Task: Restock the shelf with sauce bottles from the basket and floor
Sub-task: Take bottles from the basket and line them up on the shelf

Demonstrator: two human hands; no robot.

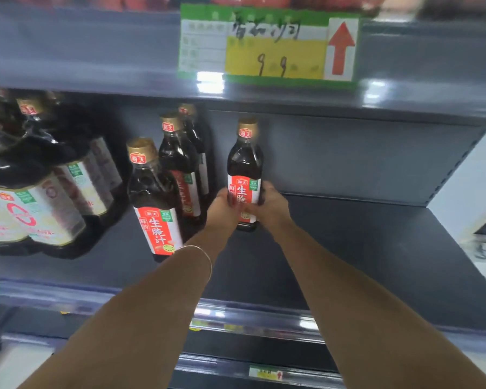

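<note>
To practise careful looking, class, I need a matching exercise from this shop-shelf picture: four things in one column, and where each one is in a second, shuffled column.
Things
1. price sign
2. thin bracelet
3. rightmost sauce bottle
4. large pale-labelled bottles

Places
a. round the left wrist
b. far left of the shelf
c. on the front edge of the upper shelf
d. gripped by left hand and right hand

Pairs: 1-c, 2-a, 3-d, 4-b.

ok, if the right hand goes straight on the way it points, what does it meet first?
The right hand grips the sauce bottle, shared with the left hand. Beyond that bottle the line looks free up to the shelf's grey back panel, likely the first obstacle; depth is unclear.
</note>
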